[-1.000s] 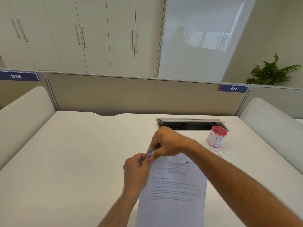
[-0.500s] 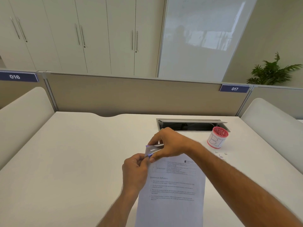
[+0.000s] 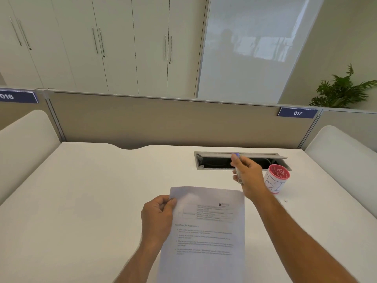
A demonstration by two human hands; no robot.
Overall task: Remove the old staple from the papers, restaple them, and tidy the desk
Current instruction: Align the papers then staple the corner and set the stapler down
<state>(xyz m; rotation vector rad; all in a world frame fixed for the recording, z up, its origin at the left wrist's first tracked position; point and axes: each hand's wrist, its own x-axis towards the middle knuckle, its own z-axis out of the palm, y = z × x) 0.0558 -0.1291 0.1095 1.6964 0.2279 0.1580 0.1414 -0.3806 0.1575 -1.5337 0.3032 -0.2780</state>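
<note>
We see that our right hand [image 3: 247,176] has pulled away from the papers [image 3: 206,227] toward the red-rimmed cup [image 3: 275,178], fingers closed around the small stapler [image 3: 237,170], while our left hand [image 3: 158,216] still pinches the papers' top left corner flat on the desk [image 3: 91,201].

The papers [image 3: 206,231], white with printed text, lie lengthwise at lower centre, upper left corner pinched. A slim purple-tipped tool [image 3: 237,168], blurred, stands nearly upright above their upper right corner.
</note>
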